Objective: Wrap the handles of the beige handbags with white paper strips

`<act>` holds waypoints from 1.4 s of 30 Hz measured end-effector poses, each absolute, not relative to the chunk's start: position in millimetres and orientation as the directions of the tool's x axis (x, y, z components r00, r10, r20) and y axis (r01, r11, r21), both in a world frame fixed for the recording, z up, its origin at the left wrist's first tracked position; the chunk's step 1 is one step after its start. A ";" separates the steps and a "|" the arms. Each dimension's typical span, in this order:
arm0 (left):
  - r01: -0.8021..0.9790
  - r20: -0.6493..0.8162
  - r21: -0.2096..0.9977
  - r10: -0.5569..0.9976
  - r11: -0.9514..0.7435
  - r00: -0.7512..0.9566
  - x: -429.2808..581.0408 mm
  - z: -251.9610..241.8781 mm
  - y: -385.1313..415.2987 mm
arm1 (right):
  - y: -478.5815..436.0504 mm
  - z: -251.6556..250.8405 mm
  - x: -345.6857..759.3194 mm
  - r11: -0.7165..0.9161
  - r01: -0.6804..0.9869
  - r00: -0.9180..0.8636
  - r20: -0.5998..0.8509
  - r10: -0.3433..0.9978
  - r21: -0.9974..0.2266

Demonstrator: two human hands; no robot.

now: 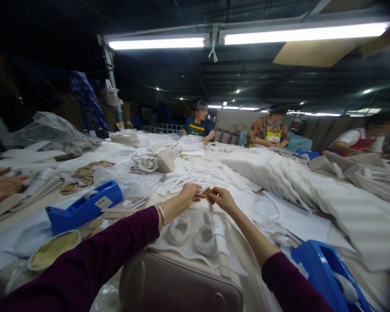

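My right hand point(222, 199) pinches a small flat brown piece point(209, 196), like a card or tag, above the work surface. Close beside it, the fingers of my left hand point(191, 192) are pressed together at the piece's left edge; what lies between them is too small to make out. Below both hands sits a taupe handbag point(178, 281). White sheet material on its top carries two rings wrapped in clear plastic point(205, 239) and a strap point(219, 234) wrapped in white.
Blue tape dispensers stand at left point(87, 208) and right point(331, 277). A round tub point(53, 251) is near my left forearm. White foam sheets point(289, 186) pile up on the right. Another person's hand point(6, 186) is at far left; several co-workers sit across the table.
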State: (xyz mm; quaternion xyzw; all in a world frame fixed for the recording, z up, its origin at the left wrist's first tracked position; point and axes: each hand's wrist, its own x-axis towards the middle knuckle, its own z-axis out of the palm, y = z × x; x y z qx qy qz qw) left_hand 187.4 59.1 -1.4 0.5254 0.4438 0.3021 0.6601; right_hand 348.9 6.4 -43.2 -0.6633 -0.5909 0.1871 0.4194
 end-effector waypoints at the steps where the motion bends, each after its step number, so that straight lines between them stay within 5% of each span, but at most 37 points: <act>1: 0.073 -0.271 0.961 0.869 0.265 0.413 186.1 -0.8 59.5 | 7.6 -41.5 348.2 0.036 0.670 0.221 0.245 0.944 -0.741; 10: 0.202 -0.212 0.969 0.907 0.146 0.364 186.7 2.9 64.0 | 18.1 -21.1 339.0 -0.053 0.856 0.155 0.157 0.975 -0.515; 16: 0.333 0.014 0.926 0.900 -0.175 0.435 192.8 9.5 52.7 | 17.8 -18.2 333.1 0.044 0.831 0.096 0.221 0.971 -0.554; 19: 0.526 0.174 0.710 0.840 -0.468 0.513 193.1 14.5 49.3 | 7.4 -25.7 338.3 0.102 0.765 0.101 0.275 0.956 -0.636; 22: 0.668 0.129 0.442 0.780 -0.599 0.613 191.5 17.3 52.7 | -3.7 -33.2 345.5 0.129 0.703 0.129 0.304 0.944 -0.700; 28: 0.548 0.181 0.390 0.645 -0.740 0.743 190.3 16.7 50.9 | -15.9 -34.5 349.3 0.301 0.608 0.082 0.435 0.897 -0.735; 35: 0.409 0.269 0.447 0.555 -0.796 0.787 204.9 -15.7 64.8 | -40.6 -48.3 337.8 0.194 0.516 0.302 0.389 0.870 -0.834; 42: 0.354 0.241 0.486 0.512 -0.799 0.825 198.3 -46.2 77.1 | -78.5 -61.4 340.4 0.316 0.332 0.438 0.442 0.783 -0.889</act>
